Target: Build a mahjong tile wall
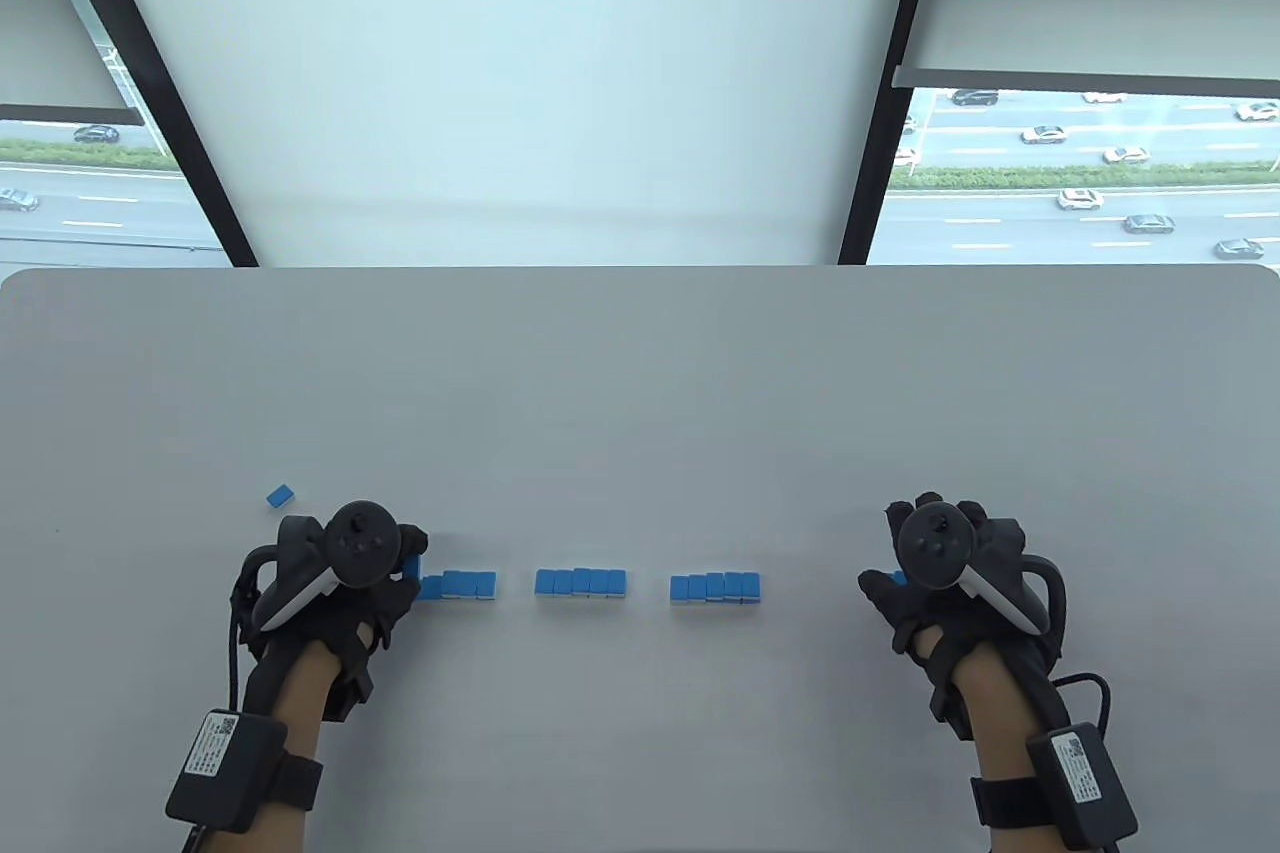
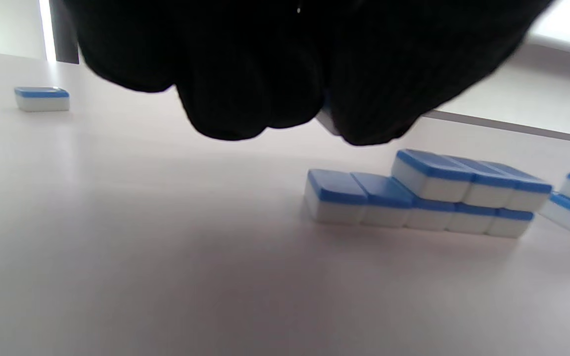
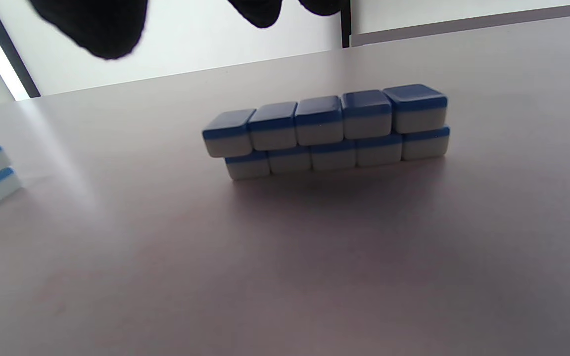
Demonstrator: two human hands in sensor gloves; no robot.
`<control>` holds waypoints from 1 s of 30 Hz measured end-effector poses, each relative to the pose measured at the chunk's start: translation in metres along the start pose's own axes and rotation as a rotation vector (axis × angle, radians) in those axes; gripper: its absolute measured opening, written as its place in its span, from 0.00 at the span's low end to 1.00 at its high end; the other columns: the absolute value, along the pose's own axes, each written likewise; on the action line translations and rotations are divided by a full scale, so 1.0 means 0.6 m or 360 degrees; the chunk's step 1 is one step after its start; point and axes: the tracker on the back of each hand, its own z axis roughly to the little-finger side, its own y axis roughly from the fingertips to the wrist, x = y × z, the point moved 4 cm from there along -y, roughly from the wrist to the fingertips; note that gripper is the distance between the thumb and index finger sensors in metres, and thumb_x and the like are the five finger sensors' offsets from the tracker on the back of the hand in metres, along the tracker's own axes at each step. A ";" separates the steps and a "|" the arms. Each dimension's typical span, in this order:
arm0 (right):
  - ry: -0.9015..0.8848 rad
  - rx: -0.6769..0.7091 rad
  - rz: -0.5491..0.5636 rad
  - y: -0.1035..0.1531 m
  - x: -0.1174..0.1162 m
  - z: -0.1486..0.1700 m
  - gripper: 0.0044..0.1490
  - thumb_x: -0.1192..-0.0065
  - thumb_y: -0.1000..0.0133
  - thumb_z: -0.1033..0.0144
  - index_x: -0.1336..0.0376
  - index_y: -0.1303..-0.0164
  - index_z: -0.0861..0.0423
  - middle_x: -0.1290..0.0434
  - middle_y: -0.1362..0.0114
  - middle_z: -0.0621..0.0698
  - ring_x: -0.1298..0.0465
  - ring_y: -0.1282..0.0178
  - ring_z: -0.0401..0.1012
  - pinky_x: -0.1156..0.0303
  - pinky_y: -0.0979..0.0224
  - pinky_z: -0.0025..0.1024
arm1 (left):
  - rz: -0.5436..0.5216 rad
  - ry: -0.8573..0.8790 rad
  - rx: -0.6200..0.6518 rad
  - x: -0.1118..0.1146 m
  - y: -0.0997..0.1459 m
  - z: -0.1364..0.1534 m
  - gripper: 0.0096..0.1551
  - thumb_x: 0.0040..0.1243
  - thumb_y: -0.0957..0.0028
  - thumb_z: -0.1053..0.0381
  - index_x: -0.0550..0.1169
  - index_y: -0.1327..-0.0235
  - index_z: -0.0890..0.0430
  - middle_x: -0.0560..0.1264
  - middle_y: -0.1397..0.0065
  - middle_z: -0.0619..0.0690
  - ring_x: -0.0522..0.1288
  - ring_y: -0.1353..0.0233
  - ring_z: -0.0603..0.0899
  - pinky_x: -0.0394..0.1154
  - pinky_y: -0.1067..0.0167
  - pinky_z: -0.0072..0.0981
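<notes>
Both hands sit low in the table view, one near each end of a row of small blue-topped white mahjong tiles. The left hand (image 1: 335, 583), in a black glove, is at the lower left, just beside the left group of tiles (image 1: 462, 585). Its fingers are curled, and a blue tile (image 1: 411, 569) shows between the fingertips, so it seems to be pinching that tile above the group's left end. In the left wrist view this group (image 2: 423, 195) has five tiles on the bottom and three on top, with two bottom tiles bare on the left.

The right hand (image 1: 945, 573), also in a black glove, is at the lower right, well apart from the right group of tiles (image 1: 716, 588). A bit of blue (image 1: 899, 578) shows by its thumb, so it seems to hold a tile too, but little of it can be seen.

The middle group of tiles (image 1: 581, 582) sits between the other two, with gaps on both sides. In the right wrist view the right group (image 3: 327, 131) is two rows high, five tiles in each row.

One lone blue tile (image 1: 281, 495) lies on the grey table (image 1: 640, 373), up and left of the left hand.
</notes>
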 end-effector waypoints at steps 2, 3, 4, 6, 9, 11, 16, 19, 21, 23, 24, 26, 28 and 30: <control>0.0003 -0.0004 -0.0004 0.001 0.000 0.000 0.53 0.45 0.51 0.36 0.56 0.21 0.50 0.59 0.16 0.54 0.62 0.22 0.62 0.69 0.31 0.67 | 0.0023 -0.0020 0.0009 0.006 -0.002 -0.006 0.33 0.73 0.59 0.45 0.78 0.36 0.47 0.78 0.36 0.46 0.82 0.40 0.55 0.76 0.37 0.58; 0.0004 -0.0004 -0.0004 0.001 0.001 0.000 0.53 0.45 0.51 0.36 0.56 0.21 0.50 0.59 0.16 0.54 0.62 0.22 0.62 0.69 0.32 0.67 | 0.0033 -0.0029 0.0016 0.009 -0.003 -0.009 0.33 0.73 0.58 0.45 0.78 0.36 0.47 0.78 0.36 0.46 0.81 0.40 0.55 0.75 0.37 0.58; 0.0004 -0.0004 -0.0003 0.001 0.001 0.000 0.53 0.45 0.51 0.36 0.56 0.21 0.50 0.59 0.16 0.54 0.62 0.22 0.62 0.69 0.32 0.67 | 0.0032 -0.0031 0.0021 0.009 -0.003 -0.011 0.33 0.73 0.58 0.45 0.78 0.36 0.47 0.78 0.36 0.46 0.81 0.40 0.55 0.75 0.37 0.58; 0.0005 -0.0003 -0.0003 0.001 0.001 0.000 0.53 0.45 0.51 0.36 0.56 0.21 0.50 0.59 0.16 0.54 0.62 0.22 0.62 0.69 0.31 0.67 | 0.0045 -0.0052 0.0026 0.012 -0.004 -0.016 0.33 0.73 0.58 0.45 0.78 0.36 0.46 0.77 0.35 0.46 0.81 0.39 0.55 0.75 0.36 0.58; 0.0012 -0.0003 -0.0012 0.001 -0.001 -0.001 0.53 0.45 0.51 0.36 0.56 0.21 0.50 0.59 0.16 0.54 0.62 0.22 0.62 0.69 0.32 0.67 | 0.0049 -0.0066 0.0034 0.014 -0.004 -0.020 0.33 0.73 0.58 0.45 0.78 0.36 0.45 0.77 0.34 0.46 0.80 0.39 0.56 0.74 0.36 0.58; 0.0014 -0.0002 -0.0015 0.001 -0.001 -0.002 0.53 0.45 0.51 0.36 0.56 0.21 0.50 0.59 0.16 0.54 0.62 0.22 0.62 0.69 0.31 0.67 | 0.0053 -0.0074 0.0037 0.015 -0.004 -0.022 0.33 0.74 0.59 0.45 0.79 0.36 0.45 0.76 0.34 0.46 0.80 0.38 0.56 0.74 0.36 0.58; 0.0019 -0.0002 -0.0015 0.001 -0.001 -0.002 0.53 0.45 0.51 0.36 0.56 0.21 0.50 0.59 0.16 0.54 0.62 0.21 0.62 0.69 0.32 0.67 | 0.0087 -0.0076 0.0038 0.019 -0.004 -0.024 0.33 0.74 0.58 0.45 0.78 0.36 0.44 0.75 0.33 0.46 0.79 0.38 0.56 0.74 0.35 0.59; 0.0025 -0.0003 -0.0017 0.001 -0.001 -0.003 0.53 0.45 0.51 0.36 0.56 0.21 0.50 0.59 0.16 0.54 0.62 0.22 0.62 0.69 0.31 0.67 | 0.0093 -0.0068 0.0046 0.020 -0.004 -0.027 0.32 0.73 0.58 0.45 0.79 0.36 0.44 0.75 0.33 0.46 0.79 0.37 0.56 0.73 0.35 0.59; 0.0023 -0.0003 -0.0015 0.001 -0.001 -0.003 0.53 0.45 0.51 0.36 0.56 0.21 0.50 0.59 0.16 0.54 0.62 0.22 0.62 0.69 0.31 0.67 | 0.0092 -0.0072 0.0049 0.020 -0.004 -0.028 0.33 0.73 0.58 0.45 0.79 0.36 0.44 0.75 0.33 0.47 0.79 0.37 0.56 0.73 0.35 0.59; 0.0023 -0.0003 -0.0012 0.001 0.000 -0.003 0.53 0.45 0.51 0.36 0.56 0.21 0.50 0.59 0.16 0.54 0.62 0.21 0.62 0.69 0.31 0.67 | 0.0094 -0.0077 0.0051 0.021 -0.005 -0.029 0.33 0.73 0.58 0.45 0.79 0.36 0.44 0.75 0.33 0.46 0.79 0.37 0.56 0.73 0.35 0.59; 0.0022 -0.0002 -0.0012 0.001 0.000 -0.003 0.53 0.45 0.51 0.36 0.56 0.21 0.50 0.59 0.16 0.54 0.62 0.22 0.62 0.69 0.32 0.67 | 0.0095 -0.0075 0.0052 0.021 -0.005 -0.029 0.32 0.73 0.58 0.45 0.79 0.36 0.44 0.75 0.33 0.46 0.79 0.37 0.56 0.73 0.35 0.59; 0.0020 -0.0002 -0.0011 0.001 0.000 -0.003 0.53 0.45 0.51 0.36 0.56 0.21 0.50 0.59 0.16 0.54 0.62 0.21 0.62 0.69 0.31 0.67 | 0.0101 -0.0068 0.0049 0.021 -0.004 -0.029 0.33 0.73 0.58 0.45 0.78 0.36 0.44 0.75 0.33 0.47 0.79 0.37 0.56 0.73 0.35 0.59; 0.0017 -0.0001 -0.0008 0.001 0.000 -0.003 0.53 0.45 0.51 0.36 0.56 0.21 0.50 0.59 0.16 0.54 0.62 0.22 0.62 0.69 0.31 0.67 | 0.0113 -0.0059 0.0041 0.022 -0.004 -0.028 0.35 0.73 0.58 0.44 0.76 0.33 0.44 0.74 0.32 0.47 0.78 0.36 0.57 0.73 0.35 0.59; 0.0015 0.0000 -0.0007 0.001 0.001 -0.003 0.53 0.45 0.51 0.36 0.56 0.21 0.50 0.59 0.16 0.54 0.62 0.21 0.62 0.69 0.31 0.67 | 0.0128 -0.0029 0.0033 0.019 -0.002 -0.024 0.37 0.72 0.58 0.42 0.75 0.32 0.44 0.73 0.30 0.48 0.77 0.35 0.57 0.72 0.34 0.59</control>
